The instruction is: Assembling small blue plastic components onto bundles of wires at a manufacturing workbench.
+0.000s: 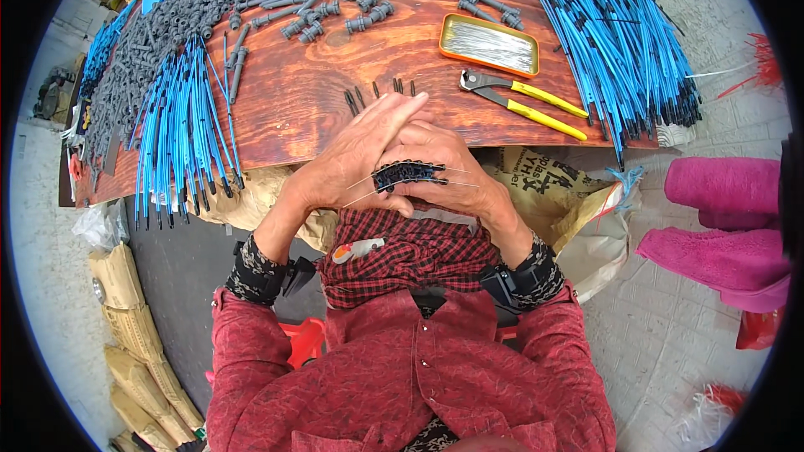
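Over my lap at the table's near edge, my left hand [339, 161] and my right hand [448, 151] are closed together, thumbs and palms overlapping. Between them they grip a flat bundle of thin black-tipped rods [409, 174], whose ends face me in a packed row with bits of blue showing. Fine straight wires poke out sideways from the bundle on both sides. Several dark tips show just beyond my fingers on the table; whether they belong to the held rods I cannot make out. My hands hide the bundle's middle.
On the wooden table [293, 130] lie grey plastic fittings [193, 4], blue black-tipped rods at left [180, 117] and right [615, 42], an orange-rimmed tray of fine wires [490, 44], and yellow-handled pincers [528, 105]. Pink towels [724, 234] are at right; sacks [578, 243] sit below the table.
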A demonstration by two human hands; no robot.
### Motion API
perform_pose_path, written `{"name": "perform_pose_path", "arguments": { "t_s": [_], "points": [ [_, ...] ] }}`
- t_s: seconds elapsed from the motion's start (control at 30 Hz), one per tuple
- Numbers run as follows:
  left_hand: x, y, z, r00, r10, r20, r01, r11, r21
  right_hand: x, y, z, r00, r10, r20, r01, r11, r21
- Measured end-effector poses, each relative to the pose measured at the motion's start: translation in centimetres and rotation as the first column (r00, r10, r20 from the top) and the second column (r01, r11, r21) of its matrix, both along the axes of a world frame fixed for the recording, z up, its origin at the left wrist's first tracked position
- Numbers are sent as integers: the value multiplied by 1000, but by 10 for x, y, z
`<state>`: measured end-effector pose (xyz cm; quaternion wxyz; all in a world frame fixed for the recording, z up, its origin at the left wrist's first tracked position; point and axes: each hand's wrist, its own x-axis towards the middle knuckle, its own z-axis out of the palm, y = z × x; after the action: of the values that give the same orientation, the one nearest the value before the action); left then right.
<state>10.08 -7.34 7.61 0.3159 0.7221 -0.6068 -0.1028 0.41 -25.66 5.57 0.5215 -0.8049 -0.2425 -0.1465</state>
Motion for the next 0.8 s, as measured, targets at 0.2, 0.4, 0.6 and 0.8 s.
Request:
{"name": "perform_pose_path", "arguments": {
  "t_s": [0.2, 0.4, 0.6, 0.8],
  "points": [
    [-2, -4, 3, 999, 34, -23, -34, 999, 2, -2, -2, 3, 1000, 4, -4, -4, 1000, 17],
    [6, -12, 1, 1000, -12, 22, 14, 995, -99, -1, -3, -1, 1000, 22, -1, -22, 1000, 16],
    [11, -20, 9, 997, -48, -64, 46, 999, -29, -6, -1, 6, 941, -27, -339, 95, 978, 187],
    [19, -20, 8, 966, -176, -188, 178, 984, -9, -3, 2, -4, 976, -66, -209, 110, 973, 203]
  ]
}}
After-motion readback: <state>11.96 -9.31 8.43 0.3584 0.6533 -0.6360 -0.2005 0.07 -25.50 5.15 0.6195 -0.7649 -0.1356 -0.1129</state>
